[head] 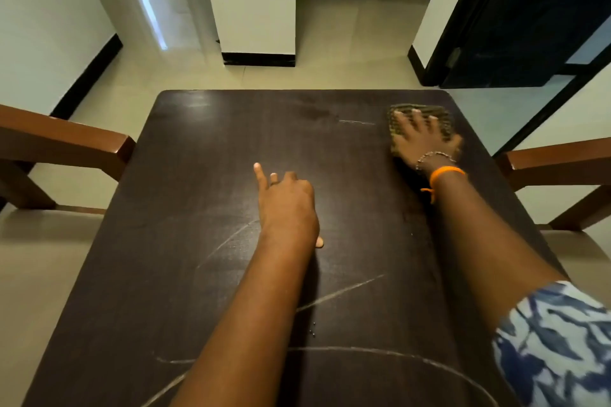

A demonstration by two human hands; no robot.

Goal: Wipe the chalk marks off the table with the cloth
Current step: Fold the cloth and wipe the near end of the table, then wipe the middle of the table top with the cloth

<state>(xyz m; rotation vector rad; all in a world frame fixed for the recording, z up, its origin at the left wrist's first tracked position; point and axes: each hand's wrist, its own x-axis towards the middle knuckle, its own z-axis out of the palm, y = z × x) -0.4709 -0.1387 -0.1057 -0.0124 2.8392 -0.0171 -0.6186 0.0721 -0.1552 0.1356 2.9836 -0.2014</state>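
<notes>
A dark wooden table [205, 182] fills the view. My right hand [425, 139] lies flat with spread fingers on a greenish-brown cloth [439, 114] at the table's far right corner. A short chalk line [357, 122] runs just left of the cloth. Fainter chalk strokes [340, 291] cross the middle of the table, and a long curved chalk line [396, 353] lies near the front edge. My left hand [286, 201] rests near the table's centre, index finger stretched forward, the other fingers loosely bent, holding nothing.
Brown wooden chair arms stand at the left [66, 142] and right [562, 162] of the table. A white pillar [254, 3] and a dark door [529, 10] stand beyond the far edge. A few tiny dark specks [312, 330] lie near the front.
</notes>
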